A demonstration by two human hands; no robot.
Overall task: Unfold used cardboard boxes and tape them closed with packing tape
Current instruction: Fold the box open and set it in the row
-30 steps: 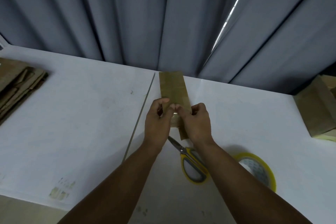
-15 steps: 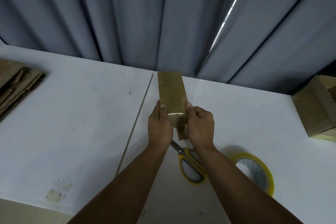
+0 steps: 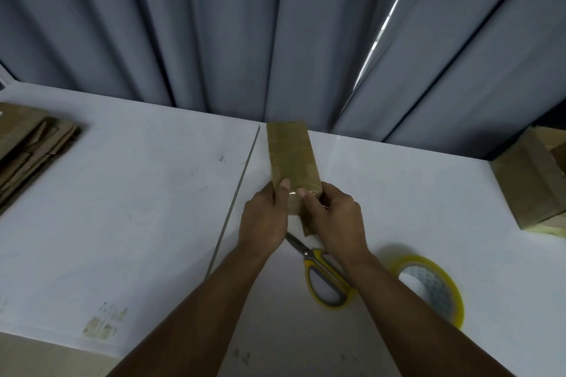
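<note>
left hand (image 3: 266, 217) and right hand (image 3: 333, 217): both closed round the near end of a small cardboard box (image 3: 291, 156), thumbs pressed on its top face by the edge. the other fingers wrap round its sides and are mostly hidden.

the box sits just beyond the scissors (image 3: 324, 281), its near end above their blades. whether that end is lifted or resting cannot be told. its length runs away toward the curtain (image 3: 214, 24).

look: long, narrow and brown, the top glossy with bands of clear tape. a loose flap or tape tail hangs at the near end between the hands.

handling, as a judgement: light and hollow, stiff along the edges, easily dented on the broad faces, slick where taped. best held at the corners and edges of one end, as here, not squeezed mid-panel.

close to the right of the scissors, a yellow tape roll (image 3: 441, 269) lies flat on the white table (image 3: 122, 193). far left of the scissors is a stack of flattened cardboard (image 3: 27, 150); far right of them, another brown box (image 3: 530, 180).
</note>
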